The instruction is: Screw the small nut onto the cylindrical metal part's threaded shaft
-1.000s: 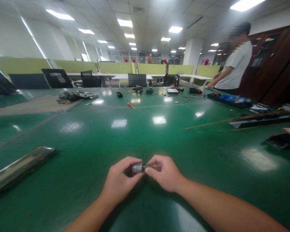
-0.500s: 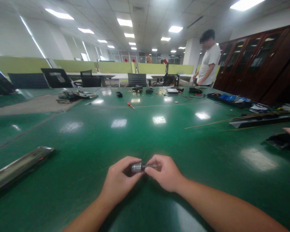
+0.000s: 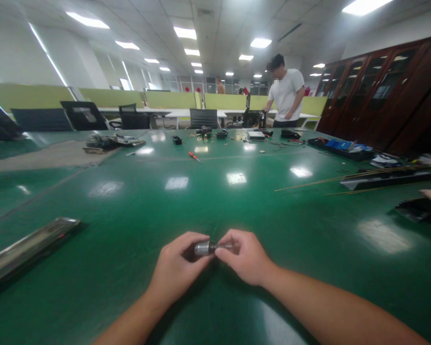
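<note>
With the left hand (image 3: 181,262), grips a small metal part (image 3: 202,248) firmly by its silver, cylindrical end; with the right hand (image 3: 247,258), pinches its dark, narrower end. Holds it sideways between both hands, low over the near stretch of a green table (image 3: 215,206). Has a long casing (image 3: 30,251) to the left, an orange screwdriver (image 3: 193,156) farther ahead, and a person in a white shirt (image 3: 286,96) beyond.

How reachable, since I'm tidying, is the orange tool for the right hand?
Probably not directly: the right hand holds the metal part, and the orange tool lies well beyond, though nothing intervenes.
</note>
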{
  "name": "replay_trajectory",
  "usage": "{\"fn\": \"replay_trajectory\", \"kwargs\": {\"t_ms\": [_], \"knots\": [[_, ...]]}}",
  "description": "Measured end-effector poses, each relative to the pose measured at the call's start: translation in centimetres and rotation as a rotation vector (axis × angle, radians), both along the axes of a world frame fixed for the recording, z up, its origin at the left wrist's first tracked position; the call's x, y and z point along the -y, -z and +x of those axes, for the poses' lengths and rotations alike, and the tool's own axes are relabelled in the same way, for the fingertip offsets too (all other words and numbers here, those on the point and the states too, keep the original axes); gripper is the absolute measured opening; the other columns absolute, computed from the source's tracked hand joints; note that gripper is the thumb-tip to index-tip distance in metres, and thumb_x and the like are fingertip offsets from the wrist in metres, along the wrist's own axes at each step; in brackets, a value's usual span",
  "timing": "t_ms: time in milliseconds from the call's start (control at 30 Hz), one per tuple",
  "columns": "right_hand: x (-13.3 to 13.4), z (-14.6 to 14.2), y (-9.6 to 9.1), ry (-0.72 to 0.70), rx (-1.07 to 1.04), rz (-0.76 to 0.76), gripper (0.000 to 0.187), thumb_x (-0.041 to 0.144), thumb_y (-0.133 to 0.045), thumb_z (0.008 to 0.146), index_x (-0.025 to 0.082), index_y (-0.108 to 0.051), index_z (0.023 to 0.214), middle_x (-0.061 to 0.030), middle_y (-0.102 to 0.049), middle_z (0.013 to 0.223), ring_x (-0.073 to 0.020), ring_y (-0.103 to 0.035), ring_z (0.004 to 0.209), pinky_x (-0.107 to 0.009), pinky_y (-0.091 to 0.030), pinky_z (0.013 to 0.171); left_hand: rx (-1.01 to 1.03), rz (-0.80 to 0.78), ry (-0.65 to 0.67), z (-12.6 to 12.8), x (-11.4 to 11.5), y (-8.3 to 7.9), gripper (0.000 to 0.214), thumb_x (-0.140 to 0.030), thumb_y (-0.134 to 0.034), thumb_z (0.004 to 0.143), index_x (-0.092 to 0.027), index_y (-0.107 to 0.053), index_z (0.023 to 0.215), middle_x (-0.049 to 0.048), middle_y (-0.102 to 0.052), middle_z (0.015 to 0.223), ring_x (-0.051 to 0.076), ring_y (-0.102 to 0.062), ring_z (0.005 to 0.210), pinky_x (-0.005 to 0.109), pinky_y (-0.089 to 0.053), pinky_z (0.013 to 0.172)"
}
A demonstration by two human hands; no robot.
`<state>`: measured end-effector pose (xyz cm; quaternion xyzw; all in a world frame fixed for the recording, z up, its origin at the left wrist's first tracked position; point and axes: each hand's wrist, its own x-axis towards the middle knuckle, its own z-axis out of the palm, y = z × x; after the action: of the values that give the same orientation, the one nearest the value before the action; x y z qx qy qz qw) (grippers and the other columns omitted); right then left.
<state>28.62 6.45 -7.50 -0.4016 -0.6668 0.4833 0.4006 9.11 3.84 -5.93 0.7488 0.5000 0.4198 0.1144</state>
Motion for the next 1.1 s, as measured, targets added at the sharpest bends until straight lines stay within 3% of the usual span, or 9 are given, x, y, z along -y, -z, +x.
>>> {"fn": "replay_trajectory", "kwargs": {"t_ms": [767, 1100], "knots": [[-0.04, -0.06, 0.12, 0.004, -0.011, -0.001, 0.012, 0.027, -0.068, 0.078, 0.016, -0.066, 0.081, -0.0011, -0.066, 0.071, -0.0128, -0.057, 0.061, -0.024, -0.044, 0.059, 0.012, -0.021, 0.005, -0.15, -0.07, 0.18, 0.019, -0.031, -0.074, 0.079, -0.022, -0.07, 0.095, 0.0017, -0.072, 0.09, 0.017, -0.067, 0.08, 0.025, -0.052, 0.07], [-0.09, -0.01, 0.11, -0.001, -0.038, -0.046, 0.013, 0.028, -0.067, 0.08, 0.016, -0.065, 0.083, -0.0003, -0.063, 0.066, -0.0124, -0.057, 0.055, -0.023, -0.041, 0.052, 0.024, -0.025, -0.01, -0.38, -0.15, 0.33, 0.021, -0.03, -0.076, 0.078, -0.023, -0.07, 0.097, 0.0009, -0.071, 0.092, 0.017, -0.067, 0.082, 0.024, -0.052, 0.072]]}}
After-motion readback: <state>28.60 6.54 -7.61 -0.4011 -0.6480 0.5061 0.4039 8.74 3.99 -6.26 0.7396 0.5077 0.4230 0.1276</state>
